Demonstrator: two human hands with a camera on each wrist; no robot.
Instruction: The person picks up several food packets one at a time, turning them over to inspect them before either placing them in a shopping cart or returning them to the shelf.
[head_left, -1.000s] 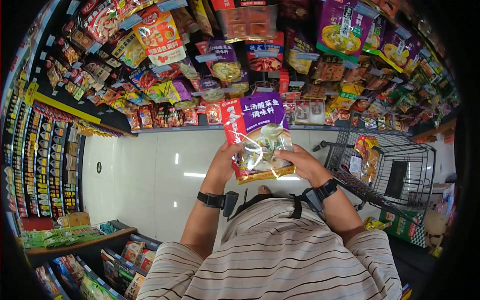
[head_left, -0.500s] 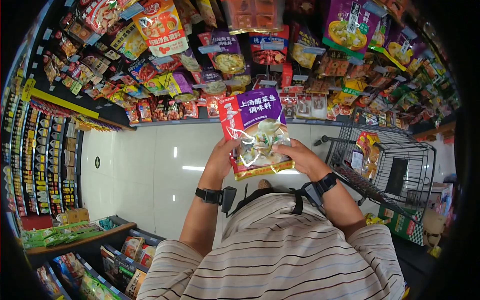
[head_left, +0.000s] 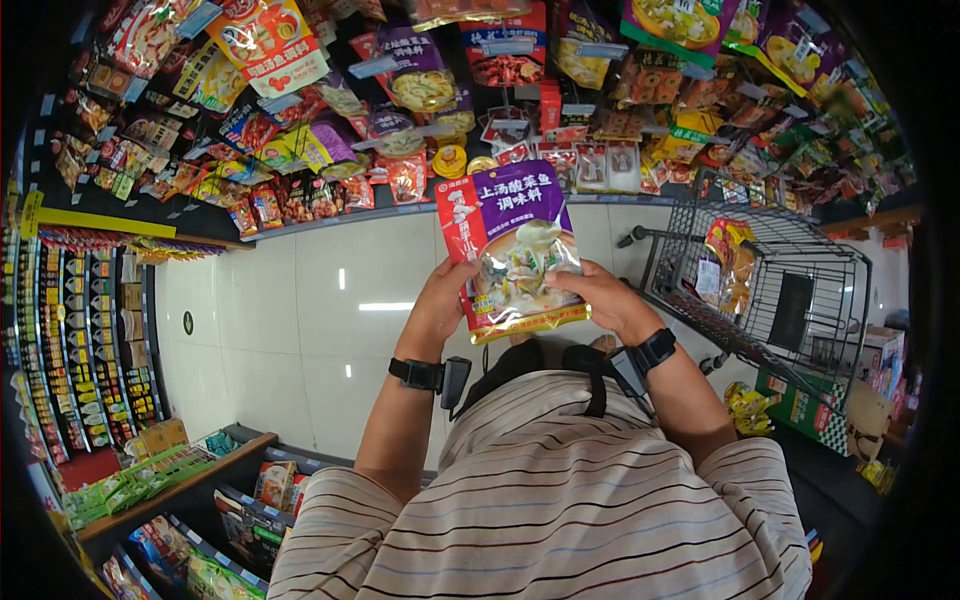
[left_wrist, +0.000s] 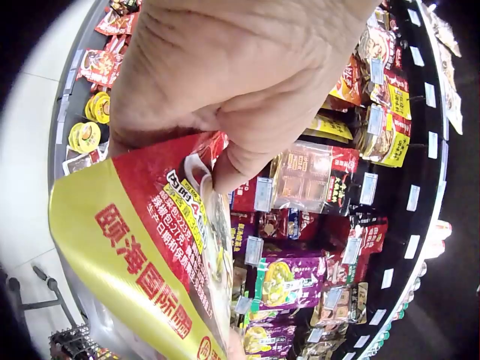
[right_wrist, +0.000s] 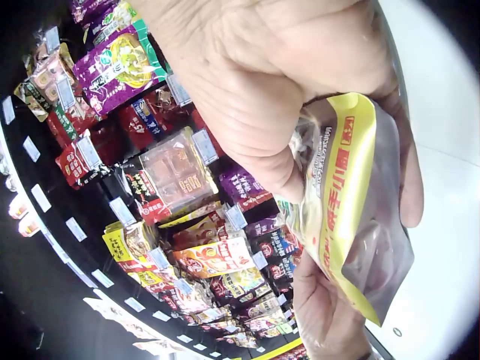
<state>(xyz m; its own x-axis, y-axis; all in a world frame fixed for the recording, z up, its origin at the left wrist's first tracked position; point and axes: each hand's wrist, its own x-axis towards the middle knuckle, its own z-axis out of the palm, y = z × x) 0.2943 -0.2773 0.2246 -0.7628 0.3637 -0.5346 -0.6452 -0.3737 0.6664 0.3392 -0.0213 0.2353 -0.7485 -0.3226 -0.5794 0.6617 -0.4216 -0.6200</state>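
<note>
A purple and red seasoning packet (head_left: pixel 525 240) with a picture of a bowl of fish on its front is held upright before the body. My left hand (head_left: pixel 440 302) pinches its left edge, thumb on the front. On the opposite side, my right hand (head_left: pixel 612 300) grips the lower right edge, its thumb lying over the bowl picture. In the left wrist view the gold bottom of the packet (left_wrist: pixel 120 255) faces the camera. The right wrist view shows fingers behind the packet (right_wrist: pixel 349 195) and a clear back panel.
A wire shopping cart (head_left: pixel 793 308) stands to the right with a red and yellow bag (head_left: pixel 728 262) in it. Ahead is a shelf edge (head_left: pixel 400 212) below rows of hanging packets. Racks of small goods (head_left: pixel 85 340) line the left, over a pale tiled floor (head_left: pixel 270 310).
The head view has shifted, so the shelf goods sit higher in it and both shoes show below the packet. Both hands keep their hold on the packet.
</note>
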